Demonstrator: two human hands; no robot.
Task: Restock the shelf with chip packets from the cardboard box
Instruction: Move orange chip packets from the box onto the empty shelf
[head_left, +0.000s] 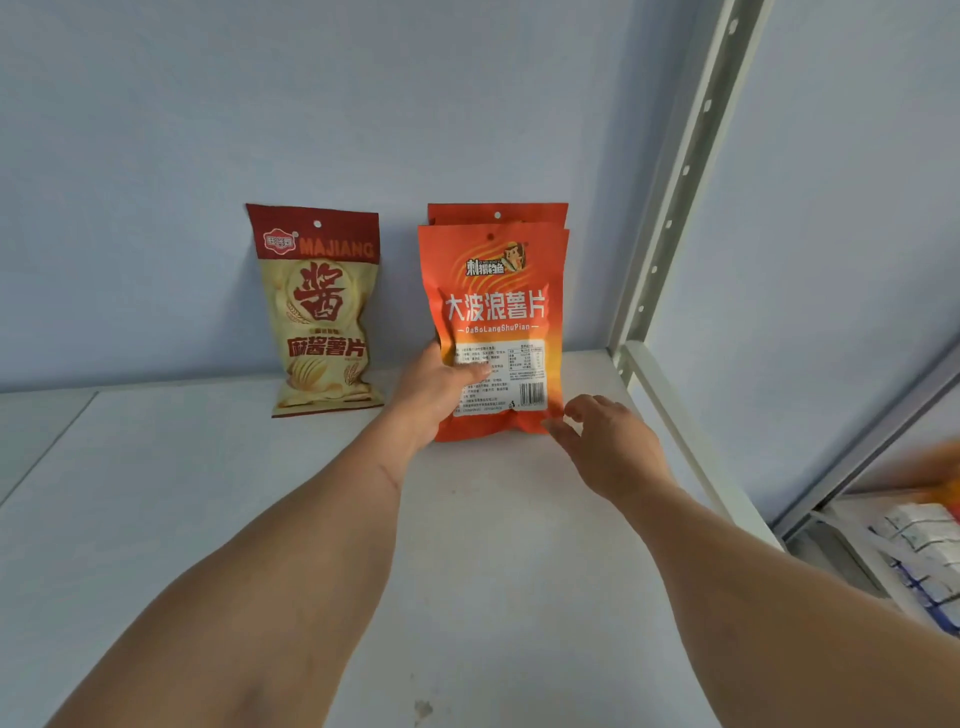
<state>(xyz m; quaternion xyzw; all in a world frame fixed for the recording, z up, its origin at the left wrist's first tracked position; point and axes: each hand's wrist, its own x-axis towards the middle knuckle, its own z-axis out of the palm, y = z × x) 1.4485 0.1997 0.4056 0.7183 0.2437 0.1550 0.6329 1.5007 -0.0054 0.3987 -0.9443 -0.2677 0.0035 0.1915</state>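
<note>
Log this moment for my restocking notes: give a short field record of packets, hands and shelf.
shelf: white board, blue wall behind
beige packet: upright, leaning on the wall, left of the orange ones
front orange packet: upright, held at its lower left
rear orange packet: behind it, only the top shows
left hand: grips the front orange packet
right hand: open, at its lower right corner

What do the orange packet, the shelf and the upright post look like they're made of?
Orange packet: likely printed plastic film with a soft sheen; it creases and dents where the left hand holds it. Shelf: smooth, matte white board, perhaps painted metal or laminate; can't tell which. Post: looks like white painted metal, going by its punched row of holes.
</note>
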